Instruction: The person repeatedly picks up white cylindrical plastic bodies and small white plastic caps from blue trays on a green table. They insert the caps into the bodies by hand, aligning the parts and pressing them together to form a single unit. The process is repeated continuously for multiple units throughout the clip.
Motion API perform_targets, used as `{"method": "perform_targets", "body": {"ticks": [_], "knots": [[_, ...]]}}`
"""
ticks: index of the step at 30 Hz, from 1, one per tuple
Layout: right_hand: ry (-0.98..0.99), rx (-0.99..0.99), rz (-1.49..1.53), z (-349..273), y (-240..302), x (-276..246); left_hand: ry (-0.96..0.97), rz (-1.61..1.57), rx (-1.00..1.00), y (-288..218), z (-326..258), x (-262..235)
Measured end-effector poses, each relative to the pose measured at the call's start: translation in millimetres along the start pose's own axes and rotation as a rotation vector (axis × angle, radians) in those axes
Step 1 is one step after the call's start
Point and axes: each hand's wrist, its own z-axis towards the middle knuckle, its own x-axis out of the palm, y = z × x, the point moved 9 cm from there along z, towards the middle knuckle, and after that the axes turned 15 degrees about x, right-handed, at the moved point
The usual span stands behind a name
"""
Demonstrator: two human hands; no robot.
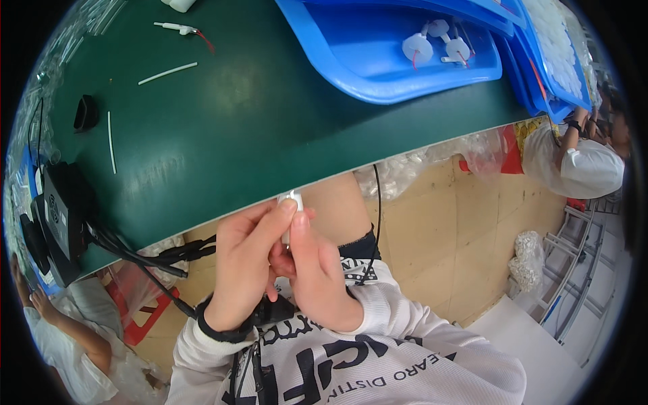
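Observation:
Just off the near edge of the green table [223, 148], both my hands meet over my lap. Between their thumbs and fingers is a small white plastic part [294, 200], mostly covered by the fingertips. My left hand [244, 246] pinches it from the left, thumb on top. From the right, my right hand [314, 270] grips its lower portion, the fingers curled beneath. A short white piece shows between the two thumbs. The exact kind of part cannot be made out.
A blue tray [378, 91] at the far right holds several white round parts with red wires. White thin tubes [167, 73] and a wired white piece [177, 28] lie on the table. A black device with cables [64, 216] stands at left. Other people [84, 344] sit at both sides.

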Motion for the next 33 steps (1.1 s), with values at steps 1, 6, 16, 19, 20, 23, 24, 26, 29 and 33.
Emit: {"method": "perform_targets", "body": {"ticks": [1, 6, 16, 19, 20, 23, 24, 26, 29, 33], "knots": [[-0.012, 0.048, 0.001, 1.2, 1.0, -2.7, -0.014, -0.008, 0.023, -1.9, 2.8, 1.8], [0.066, -0.001, -0.063, -5.8, -4.7, -14.4, 0.116, -0.025, 0.168, 4.7, -10.5, 10.6], [0.130, -0.023, -0.273, -7.5, 3.5, -27.0, 0.248, -0.183, 0.227, 7.9, -12.5, 20.0], [0.143, -0.069, -0.327, 1.0, 12.6, -23.5, 0.182, -0.279, 0.247, 6.1, -4.2, 19.4], [0.142, -0.077, -0.314, 2.6, 13.8, -22.9, 0.158, -0.274, 0.237, 7.7, -2.6, 17.7], [0.137, -0.068, -0.252, 2.5, 8.3, -23.2, 0.144, -0.244, 0.221, 11.4, 2.1, 15.0], [0.142, -0.058, -0.218, 2.9, 4.9, -22.2, 0.141, -0.229, 0.215, 11.3, 2.5, 13.3], [0.137, -0.063, -0.180, 2.4, 0.5, -19.7, 0.136, -0.201, 0.204, 9.2, 1.6, 9.9], [0.114, -0.087, -0.201, 0.2, -0.6, -13.5, 0.139, -0.151, 0.190, 6.7, 1.5, 5.8], [0.087, -0.096, -0.248, 1.4, 0.0, -10.9, 0.152, -0.129, 0.157, 6.4, 2.8, 5.7]]}}
